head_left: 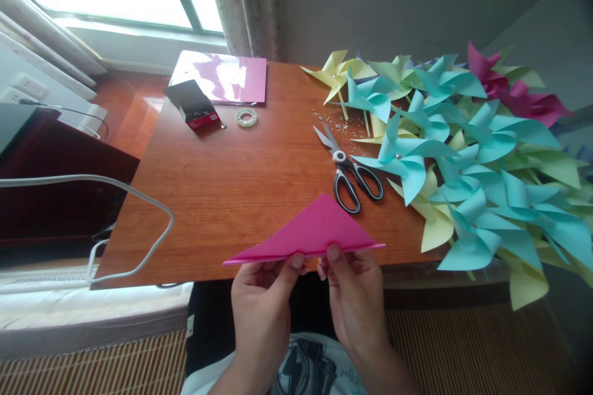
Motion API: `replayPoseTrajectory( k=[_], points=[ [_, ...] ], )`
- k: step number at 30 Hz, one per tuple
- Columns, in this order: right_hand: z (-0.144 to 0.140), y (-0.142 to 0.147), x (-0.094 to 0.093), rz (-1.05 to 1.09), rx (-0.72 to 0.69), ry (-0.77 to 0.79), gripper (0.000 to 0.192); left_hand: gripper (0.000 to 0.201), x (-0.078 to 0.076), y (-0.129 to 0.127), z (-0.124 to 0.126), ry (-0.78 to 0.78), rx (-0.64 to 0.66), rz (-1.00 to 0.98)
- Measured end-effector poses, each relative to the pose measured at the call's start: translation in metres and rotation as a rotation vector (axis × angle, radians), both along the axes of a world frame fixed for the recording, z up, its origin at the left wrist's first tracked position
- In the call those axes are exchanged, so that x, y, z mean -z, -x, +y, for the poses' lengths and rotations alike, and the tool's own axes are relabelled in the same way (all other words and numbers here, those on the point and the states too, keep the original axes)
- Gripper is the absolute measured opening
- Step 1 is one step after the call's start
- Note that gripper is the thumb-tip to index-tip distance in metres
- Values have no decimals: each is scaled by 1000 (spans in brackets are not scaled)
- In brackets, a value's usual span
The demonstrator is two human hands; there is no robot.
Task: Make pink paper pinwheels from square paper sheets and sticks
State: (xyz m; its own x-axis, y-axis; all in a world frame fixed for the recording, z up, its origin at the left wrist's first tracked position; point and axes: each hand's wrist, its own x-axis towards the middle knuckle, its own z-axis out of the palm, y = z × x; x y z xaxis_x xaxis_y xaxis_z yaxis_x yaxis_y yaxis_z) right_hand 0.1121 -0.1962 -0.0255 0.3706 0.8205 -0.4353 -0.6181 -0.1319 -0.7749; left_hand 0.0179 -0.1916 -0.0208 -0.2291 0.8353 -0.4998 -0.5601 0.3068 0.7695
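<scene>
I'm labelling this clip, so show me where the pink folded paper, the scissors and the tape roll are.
pink folded paper (pixel 315 231), head view, middle of the triangle's face.
scissors (pixel 341 158), head view, on the pivot.
tape roll (pixel 246 118), head view, on the ring's rim.

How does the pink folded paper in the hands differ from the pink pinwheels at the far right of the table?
The pink folded paper is a flat triangle; the pink pinwheels have curled, pointed blades. The paper is pinched along its long edge by the left hand and right hand; the pinwheels lie untouched in the pile. Both look a similar magenta.
</scene>
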Motion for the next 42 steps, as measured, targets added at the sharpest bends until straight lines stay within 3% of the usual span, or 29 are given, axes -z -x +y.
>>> replayPoseTrajectory(
  k=[12,21,29,42],
  points=[
    [-4,2,-1,-13,-51,-59,13,30,-5,-2,9,32,-95,-6],
    [-2,2,0,-34,-11,-24,16,23,-5,-2,7,9,-41,-40],
    [0,2,-1,1,-3,16,17,17,2,6,-2,-81,122,23],
    [0,4,-6,-14,-85,-61,17,21,-4,2,5,-42,47,30]
  ],
)
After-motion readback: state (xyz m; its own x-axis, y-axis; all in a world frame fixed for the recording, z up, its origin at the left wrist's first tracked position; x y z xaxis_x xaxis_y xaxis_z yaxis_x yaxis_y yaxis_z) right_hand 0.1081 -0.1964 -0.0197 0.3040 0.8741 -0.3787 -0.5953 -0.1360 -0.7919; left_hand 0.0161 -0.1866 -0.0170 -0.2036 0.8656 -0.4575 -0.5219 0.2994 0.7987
